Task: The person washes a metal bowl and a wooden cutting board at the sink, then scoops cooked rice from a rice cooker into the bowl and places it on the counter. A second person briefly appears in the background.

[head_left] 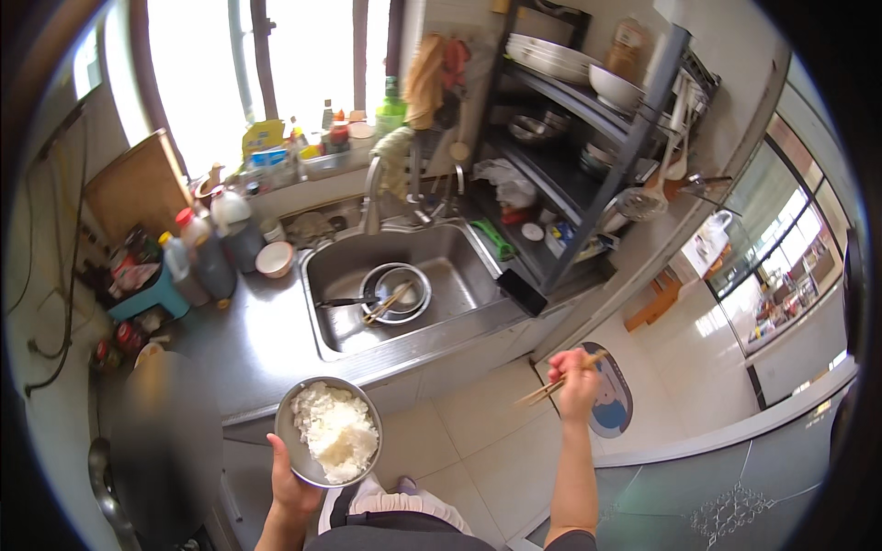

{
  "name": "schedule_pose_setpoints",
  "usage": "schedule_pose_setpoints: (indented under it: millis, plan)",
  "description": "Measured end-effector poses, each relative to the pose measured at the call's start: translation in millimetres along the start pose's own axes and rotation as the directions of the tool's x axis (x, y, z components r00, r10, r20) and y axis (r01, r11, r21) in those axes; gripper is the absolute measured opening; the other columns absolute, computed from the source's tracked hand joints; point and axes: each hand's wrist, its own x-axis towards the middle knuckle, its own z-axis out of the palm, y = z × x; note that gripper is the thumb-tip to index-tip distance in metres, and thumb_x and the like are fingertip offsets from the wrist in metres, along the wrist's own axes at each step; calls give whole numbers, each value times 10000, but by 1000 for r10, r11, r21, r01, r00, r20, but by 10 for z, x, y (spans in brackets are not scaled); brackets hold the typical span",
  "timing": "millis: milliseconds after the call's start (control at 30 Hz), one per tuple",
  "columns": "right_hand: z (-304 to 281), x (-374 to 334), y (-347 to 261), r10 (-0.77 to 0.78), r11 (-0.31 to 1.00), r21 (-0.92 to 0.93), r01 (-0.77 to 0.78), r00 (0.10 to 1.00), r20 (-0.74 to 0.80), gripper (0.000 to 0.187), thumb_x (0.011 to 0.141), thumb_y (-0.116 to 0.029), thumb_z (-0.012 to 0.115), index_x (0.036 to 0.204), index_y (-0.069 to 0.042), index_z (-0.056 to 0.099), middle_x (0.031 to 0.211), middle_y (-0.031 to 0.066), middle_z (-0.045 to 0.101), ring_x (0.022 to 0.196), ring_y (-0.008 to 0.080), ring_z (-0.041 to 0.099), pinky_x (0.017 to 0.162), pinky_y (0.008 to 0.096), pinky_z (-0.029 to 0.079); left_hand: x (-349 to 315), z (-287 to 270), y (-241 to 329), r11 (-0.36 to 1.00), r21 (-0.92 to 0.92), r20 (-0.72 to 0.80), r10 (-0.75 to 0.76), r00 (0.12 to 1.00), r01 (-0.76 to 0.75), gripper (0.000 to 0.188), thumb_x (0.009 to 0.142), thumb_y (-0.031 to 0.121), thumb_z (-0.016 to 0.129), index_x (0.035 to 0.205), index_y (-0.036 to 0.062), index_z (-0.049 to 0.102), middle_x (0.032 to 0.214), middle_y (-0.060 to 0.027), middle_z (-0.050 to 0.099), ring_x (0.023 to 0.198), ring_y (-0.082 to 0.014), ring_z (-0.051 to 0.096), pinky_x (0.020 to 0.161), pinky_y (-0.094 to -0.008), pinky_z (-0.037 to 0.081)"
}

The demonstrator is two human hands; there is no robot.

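My left hand (292,485) grips a round metal bowl (288,432) by its near left side, thumb on the rim and fingers hidden beneath. White cooked rice (333,432) is heaped in the bowl, which is held in front of my body over the floor. Out to the right, my right hand (575,378) is closed around a pair of wooden chopsticks (542,393). Their tips point left and slightly down, well apart from the bowl.
Ahead is a steel sink (459,275) with nested metal bowls (421,312) in it. Bottles (237,230) and a small bowl (275,260) crowd the left counter. A dark shelf rack (588,234) holds dishes at right. A blurred dark shape (165,450) stands lower left; a mat (611,404) lies on the floor.
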Motion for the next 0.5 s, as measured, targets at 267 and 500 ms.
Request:
schedule_pose_setpoints:
  millis: [267,500]
  plan:
    - [511,1743,2035,-11,540,-818,198,973,229,350,748,-313,663,1004,-78,620,1031,68,572,908,263,560,756,366,468,1945,198,-370,958,98,123,-279,952,268,801,834,628,371,1366,46,234,1357,-130,357,1231,-293,375,1013,-455,315]
    - [750,2790,2806,358,153,-946,287,876,324,694,665,-376,719,1255,-98,482,1350,114,383,1183,322,413,1021,376,332,3136,703,-935,953,187,310,-287,906,238,796,830,638,360,1397,104,199,1414,-108,288,1290,-293,299,1063,-462,234]
